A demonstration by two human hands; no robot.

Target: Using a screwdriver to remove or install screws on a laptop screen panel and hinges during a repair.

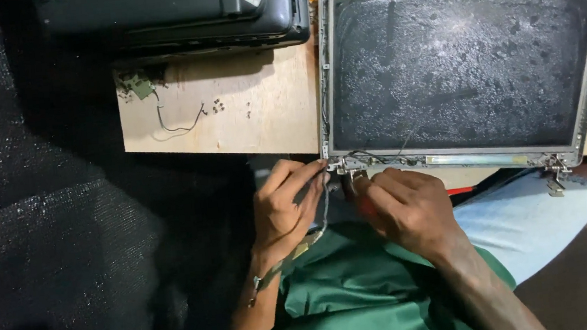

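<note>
A bare laptop screen panel [465, 65] in a metal frame lies face up on a wooden board [261, 118]. My left hand [284, 205] pinches the left hinge bracket and its cables [339, 164] at the panel's near left corner. Just to the right, my right hand [407, 204] is closed around a red-handled tool whose tip points at that same hinge; most of the tool is hidden by my fingers. A thin cable hangs from the hinge down between my hands.
A black laptop base [174, 16] sits at the board's far edge. A small green circuit piece with a wire [141, 86] and several tiny screws [218, 108] lie on the board. Dark mesh fabric [42, 208] covers the left side. The panel's right hinge [556, 174] overhangs my knee.
</note>
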